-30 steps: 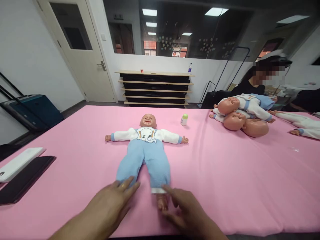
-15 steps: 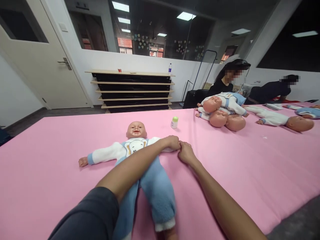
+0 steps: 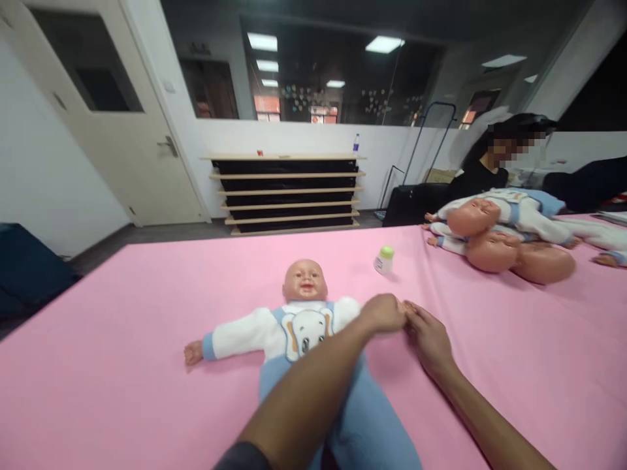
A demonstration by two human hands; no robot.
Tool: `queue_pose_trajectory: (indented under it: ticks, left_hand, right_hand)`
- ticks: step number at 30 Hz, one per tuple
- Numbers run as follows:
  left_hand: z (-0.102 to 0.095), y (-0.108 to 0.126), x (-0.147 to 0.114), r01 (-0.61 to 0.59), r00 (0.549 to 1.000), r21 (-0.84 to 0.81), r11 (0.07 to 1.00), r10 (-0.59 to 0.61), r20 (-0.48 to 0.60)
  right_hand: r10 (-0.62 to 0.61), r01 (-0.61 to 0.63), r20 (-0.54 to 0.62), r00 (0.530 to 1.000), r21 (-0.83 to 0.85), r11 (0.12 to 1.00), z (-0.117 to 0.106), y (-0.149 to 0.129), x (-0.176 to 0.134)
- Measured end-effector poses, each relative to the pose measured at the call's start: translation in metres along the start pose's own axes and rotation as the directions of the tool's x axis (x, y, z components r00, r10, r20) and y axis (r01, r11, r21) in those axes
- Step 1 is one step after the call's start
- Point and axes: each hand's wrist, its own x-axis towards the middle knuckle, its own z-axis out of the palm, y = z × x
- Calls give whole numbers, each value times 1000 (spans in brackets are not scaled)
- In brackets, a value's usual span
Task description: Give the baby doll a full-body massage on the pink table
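White fleece, the left sleeve of a baby doll, runs under the person's left hand, which is closed around the end of that arm. Right beside it, the right hand brings its fingertips to the doll's small hand; that spot is mostly covered, so I cannot tell whether they grip it or only touch. Both hands are together, and the left forearm crosses the doll's body.

The doll lies face up on a pink cloth in front of the person, head pointing away, its other arm stretched out to the left. An elephant patch sits on the chest above light blue trousers.

Just beyond the hands stands a small white bottle with a green cap. Farther right, more baby dolls are piled on one another, with a co-worker in black behind them. Low wooden shelves line the far wall, a water bottle on top, and a cream door stands to the left.
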Motion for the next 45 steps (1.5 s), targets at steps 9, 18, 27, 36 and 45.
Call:
queue_pose_trajectory:
  ticks: [9,18,27,36,45]
  left_hand:
    - [6,5,-12,30,991,116,993,-14,-131]
    - [7,0,-13,8,974,36,999,0,-226]
    - [13,-2,-11,-17,944,83,996,43,-327]
    - [9,-3,-4,47,948,-64,997,-65,-312]
    - [15,-7,1,9,930,-7,1000,-11,-366]
  right_hand:
    - [200,-192,27,979,427,884,19,12,15]
    - [18,-11,-153,988,49,999,23,0,13]
    - [35,-25,-68,997,143,989,21,7,25]
    - [-97,98,-70,993,17,995,25,2,16]
    - [-143,142,-4,990,-69,987,19,9,26]
